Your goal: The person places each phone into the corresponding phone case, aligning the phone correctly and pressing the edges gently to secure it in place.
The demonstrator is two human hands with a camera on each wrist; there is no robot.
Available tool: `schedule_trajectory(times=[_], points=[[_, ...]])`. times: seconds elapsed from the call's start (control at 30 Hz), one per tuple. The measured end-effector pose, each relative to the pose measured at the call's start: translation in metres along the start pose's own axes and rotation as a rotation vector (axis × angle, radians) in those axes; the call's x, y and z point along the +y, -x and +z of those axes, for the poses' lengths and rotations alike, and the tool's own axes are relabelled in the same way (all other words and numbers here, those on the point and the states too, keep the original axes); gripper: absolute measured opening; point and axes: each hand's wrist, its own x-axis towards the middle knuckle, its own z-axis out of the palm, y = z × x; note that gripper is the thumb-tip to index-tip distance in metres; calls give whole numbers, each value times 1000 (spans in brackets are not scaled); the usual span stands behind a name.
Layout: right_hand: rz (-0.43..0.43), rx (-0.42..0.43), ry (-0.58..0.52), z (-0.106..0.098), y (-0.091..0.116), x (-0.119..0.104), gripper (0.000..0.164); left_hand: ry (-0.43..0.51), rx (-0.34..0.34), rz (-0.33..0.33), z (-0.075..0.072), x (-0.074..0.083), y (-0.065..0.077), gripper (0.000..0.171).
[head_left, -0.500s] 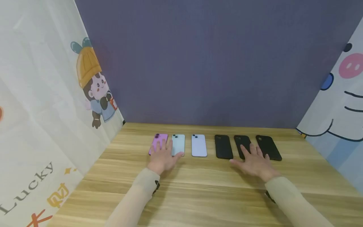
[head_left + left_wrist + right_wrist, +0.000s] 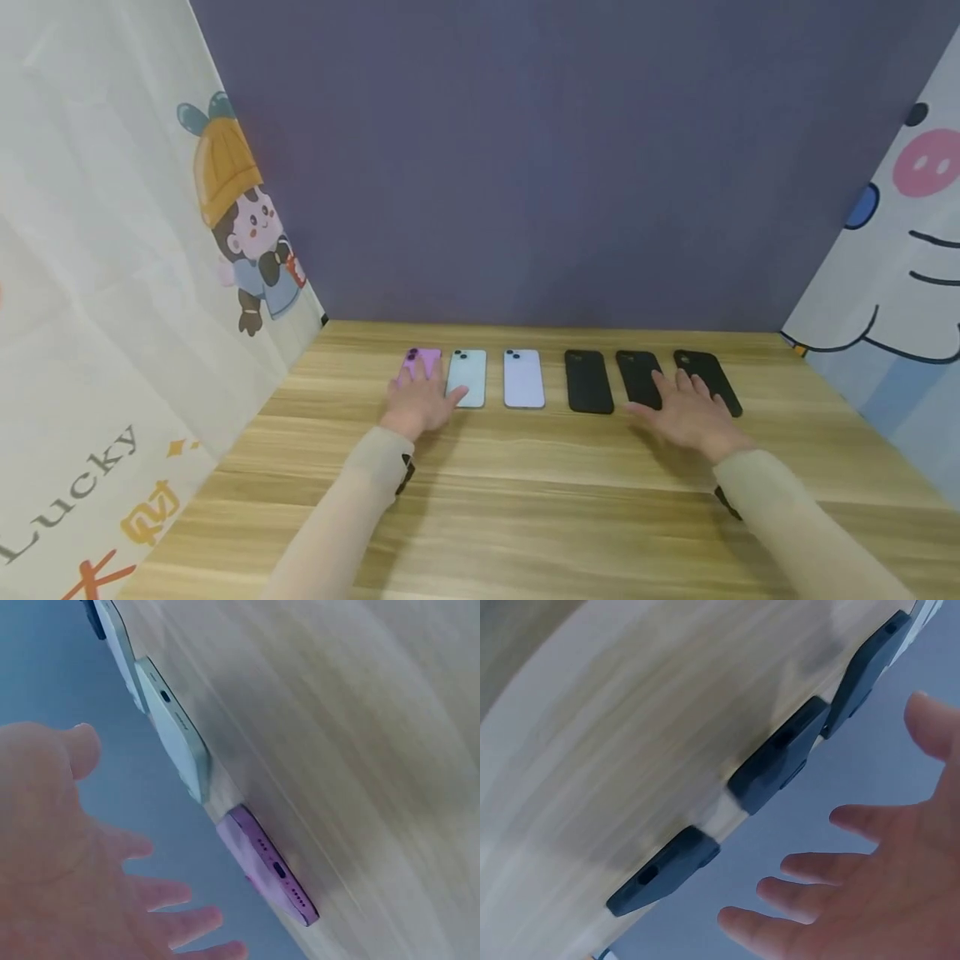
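Observation:
In the head view my left hand [image 2: 415,407], fingers spread, is over the lower part of a purple phone [image 2: 430,357], its thumb overlapping the edge of a mint-green phone [image 2: 470,373]. The left wrist view shows the palm above the purple phone [image 2: 268,871], with a gap between them. A pale lavender phone [image 2: 523,380] lies to the right. My right hand [image 2: 693,419] hovers with spread fingers near the middle black phone case [image 2: 637,373] and the right black case [image 2: 711,367]. Another black case [image 2: 590,383] lies left of them. Neither hand holds anything.
The phones and cases lie in one row near the back of a wood-grain table [image 2: 555,500]. Behind it stands a dark blue-grey panel [image 2: 525,167]. Printed white curtains hang at the left [image 2: 90,250] and right [image 2: 922,275].
My left hand has shifted slightly left and my right hand slightly right, both still spread. The phones and cases stay in place; the head view has tilted a little.

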Motion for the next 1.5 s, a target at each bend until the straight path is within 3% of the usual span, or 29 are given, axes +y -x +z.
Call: schedule_trajectory(times=[0.2,0.63,0.9,1.13,1.5], points=[[10,5,27,-5,-7,13,99,41,-24,-38,-5,-7,-7,80],[46,-39,67,-26,-22,31,101,143,-12,-103,-12,-23,-24,78],[84,-47,58,-32,-33,43,89,153,-20,-150,-7,-34,-36,75],[107,-39,75,-30,-40,51,81,135,-6,-217,-12,-36,-37,72],[230,-101,50,-23,-47,71,90,153,-32,-250,-15,-34,-33,78]])
